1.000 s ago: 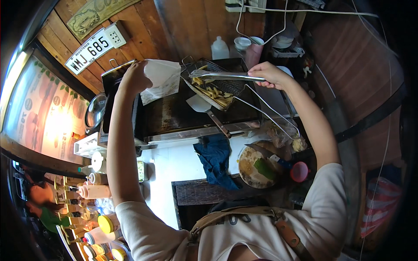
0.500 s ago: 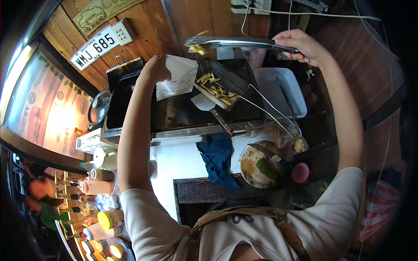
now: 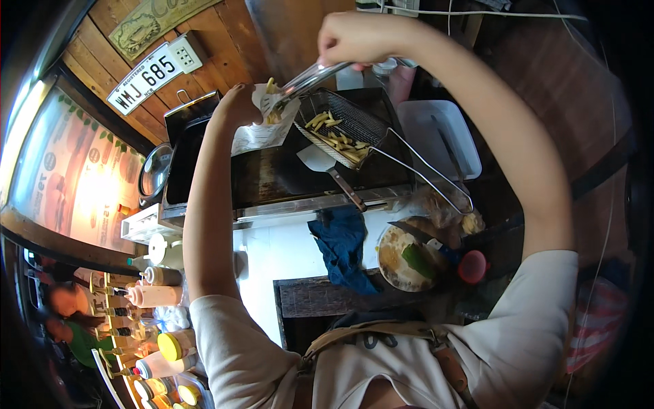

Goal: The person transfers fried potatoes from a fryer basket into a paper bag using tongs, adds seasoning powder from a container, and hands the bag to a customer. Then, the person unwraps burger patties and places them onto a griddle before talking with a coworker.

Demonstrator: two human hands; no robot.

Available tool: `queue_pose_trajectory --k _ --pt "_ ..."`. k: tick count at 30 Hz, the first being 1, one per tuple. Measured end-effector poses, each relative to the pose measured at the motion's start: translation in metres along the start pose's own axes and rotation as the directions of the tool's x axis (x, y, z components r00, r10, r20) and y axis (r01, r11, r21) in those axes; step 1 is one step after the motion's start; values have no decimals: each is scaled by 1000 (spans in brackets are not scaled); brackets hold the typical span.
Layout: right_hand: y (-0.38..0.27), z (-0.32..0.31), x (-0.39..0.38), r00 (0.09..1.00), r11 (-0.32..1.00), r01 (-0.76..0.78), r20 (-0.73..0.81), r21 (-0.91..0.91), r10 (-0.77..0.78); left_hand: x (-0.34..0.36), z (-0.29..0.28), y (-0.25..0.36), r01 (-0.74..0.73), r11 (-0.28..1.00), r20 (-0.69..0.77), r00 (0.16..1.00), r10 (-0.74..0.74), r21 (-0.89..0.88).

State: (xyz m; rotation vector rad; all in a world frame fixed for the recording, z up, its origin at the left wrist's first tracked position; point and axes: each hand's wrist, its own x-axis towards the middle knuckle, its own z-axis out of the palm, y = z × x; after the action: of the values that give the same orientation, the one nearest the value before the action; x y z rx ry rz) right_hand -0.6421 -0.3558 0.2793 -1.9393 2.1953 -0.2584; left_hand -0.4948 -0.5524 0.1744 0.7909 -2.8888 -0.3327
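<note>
Left hand [image 3: 238,103] pinching thin white paper bag [image 3: 262,126] open above black flat griddle [image 3: 272,174]. Right hand [image 3: 354,37] squeezing long metal tongs [image 3: 310,78] onto golden fries [image 3: 271,87] at bag mouth. Light, limp, brittle; likely best gripped gently mid-bunch.

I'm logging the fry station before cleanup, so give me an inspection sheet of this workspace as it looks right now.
Surface: dark griddle with a spatula lying on it.
Job's things: wire fry basket holding fries; paper bag with fries showing; metal tongs.
Clutter: blue cloth, plate of scraps, white tray, sauce bottles.
Grips: left hand holds the bag; right hand holds the tongs, tips at the bag mouth.
Cables: white cord along the wall.
Surroundings: wooden wall, lit menu panel.
</note>
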Motion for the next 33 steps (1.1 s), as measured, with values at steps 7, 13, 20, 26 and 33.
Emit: queue_pose_trajectory --k 7,13,20,26,33 --pt "-39 11 -12 941 861 114 -223 -495 -253 -3 6 -25 74 997 -2 997 -74 -12" --pt "20 -35 -74 995 994 -41 -89 -97 33 -25 -2 -38 84 990 -74 993 -93 -110" --pt "90 19 -37 785 810 -581 320 83 530 -34 0 -41 91 989 -69 993 -99 -116" --pt "143 42 -58 745 601 -665 447 443 495 -41 -4 -38 143 964 -61 985 -160 -222" --pt "147 49 -80 773 611 -633 417 474 478 -38 1 -41 66 985 -124 989 -86 -157"
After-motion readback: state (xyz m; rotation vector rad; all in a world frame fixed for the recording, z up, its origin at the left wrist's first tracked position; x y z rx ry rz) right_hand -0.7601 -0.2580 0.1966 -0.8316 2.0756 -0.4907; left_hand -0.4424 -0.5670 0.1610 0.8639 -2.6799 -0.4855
